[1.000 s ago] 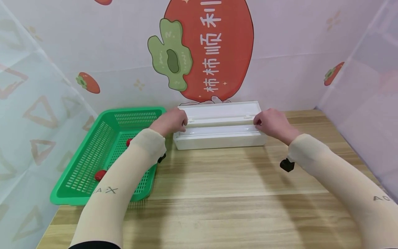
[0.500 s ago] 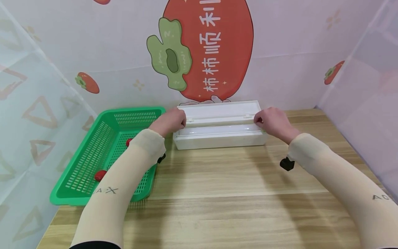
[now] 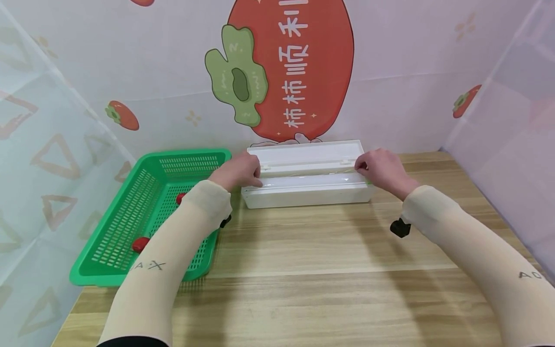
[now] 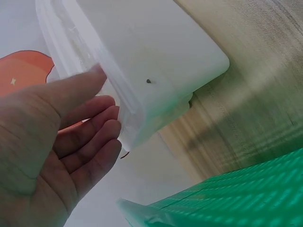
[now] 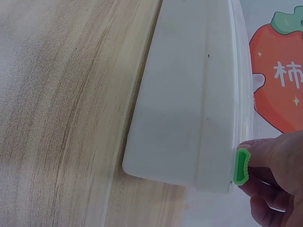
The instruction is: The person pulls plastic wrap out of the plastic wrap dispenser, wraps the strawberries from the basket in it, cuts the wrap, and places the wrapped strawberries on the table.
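Note:
A white cling film dispenser [image 3: 308, 195] stands on the table with its lid [image 3: 303, 152] raised at the back. Clear cling film [image 3: 314, 174] shows as a shiny strip along the opening. My left hand [image 3: 238, 171] is at the dispenser's left end. In the left wrist view its thumb reaches over the edge, apart from the loosely bent fingers [image 4: 97, 137]. At the right end, my right hand [image 3: 379, 168] pinches the film's edge between thumb and fingers. A green slide cutter [image 5: 241, 166] sits at that end, against the thumb.
To the left stands a green basket [image 3: 108, 221] with red items [image 3: 139, 244] in it, partly hidden by the left sleeve. The wooden table [image 3: 312, 270] extends in front of the dispenser. A printed cloth [image 3: 399, 96] hangs close behind it.
My left thumb has come away from its fingers, after being close to them half a second ago. A shiny edge of film now shows in front of the lid. The right hand has hardly moved.

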{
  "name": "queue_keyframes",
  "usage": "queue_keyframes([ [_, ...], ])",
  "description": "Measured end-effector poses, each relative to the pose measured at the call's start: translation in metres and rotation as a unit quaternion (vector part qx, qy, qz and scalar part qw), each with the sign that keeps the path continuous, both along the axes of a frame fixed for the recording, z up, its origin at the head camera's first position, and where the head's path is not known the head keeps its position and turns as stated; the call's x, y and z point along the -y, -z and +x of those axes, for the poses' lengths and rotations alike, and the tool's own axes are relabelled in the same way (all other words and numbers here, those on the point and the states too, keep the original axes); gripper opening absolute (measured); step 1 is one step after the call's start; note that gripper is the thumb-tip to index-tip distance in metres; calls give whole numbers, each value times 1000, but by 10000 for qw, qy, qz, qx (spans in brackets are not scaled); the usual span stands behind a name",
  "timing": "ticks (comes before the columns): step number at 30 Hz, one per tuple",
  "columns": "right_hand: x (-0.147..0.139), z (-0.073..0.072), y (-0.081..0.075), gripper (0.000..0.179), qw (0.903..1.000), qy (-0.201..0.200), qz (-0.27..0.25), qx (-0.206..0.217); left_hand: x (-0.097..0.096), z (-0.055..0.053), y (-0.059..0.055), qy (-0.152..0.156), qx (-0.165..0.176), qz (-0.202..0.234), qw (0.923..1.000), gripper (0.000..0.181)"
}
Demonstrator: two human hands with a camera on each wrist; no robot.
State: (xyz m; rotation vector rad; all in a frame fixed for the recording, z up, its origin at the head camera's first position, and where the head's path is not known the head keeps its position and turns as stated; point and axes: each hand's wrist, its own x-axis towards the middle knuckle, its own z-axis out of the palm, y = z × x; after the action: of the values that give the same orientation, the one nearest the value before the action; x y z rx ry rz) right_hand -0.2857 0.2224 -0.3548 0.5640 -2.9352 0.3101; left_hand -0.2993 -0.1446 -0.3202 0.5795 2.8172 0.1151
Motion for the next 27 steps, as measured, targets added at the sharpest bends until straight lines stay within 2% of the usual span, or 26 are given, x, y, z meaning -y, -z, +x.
queue_keyframes([
  [5, 0, 0, 0, 14, 10000, 78, -49, 28, -2, -1, 3, 29, -154, -132, 9998, 22],
  [9, 0, -1, 0, 14, 9999, 125, -89, 50, -2, -2, 5, 63, -310, -136, 9994, 7],
  [12, 0, -1, 0, 14, 9998, 130, -118, 41, -2, -2, 5, 103, -411, -138, 9990, 17],
  [14, -1, -1, 0, 14, 9998, 129, -134, 34, -1, -2, 5, 108, -453, -157, 9988, 16],
  [18, -1, -1, -1, 15, 9998, 129, -172, 27, -3, -3, 5, 29, -355, -124, 9993, 8],
  [23, 0, -1, -2, 16, 9997, 143, -200, 28, -7, -4, 5, -166, -97, -22, 9998, 33],
  [25, 0, -1, -2, 17, 9996, 156, -216, 46, -8, -5, 6, -171, -71, -33, 9998, 37],
  [27, 0, -1, -2, 17, 9995, 178, -240, 68, -10, -5, 7, -97, -131, -91, 9998, 34],
])
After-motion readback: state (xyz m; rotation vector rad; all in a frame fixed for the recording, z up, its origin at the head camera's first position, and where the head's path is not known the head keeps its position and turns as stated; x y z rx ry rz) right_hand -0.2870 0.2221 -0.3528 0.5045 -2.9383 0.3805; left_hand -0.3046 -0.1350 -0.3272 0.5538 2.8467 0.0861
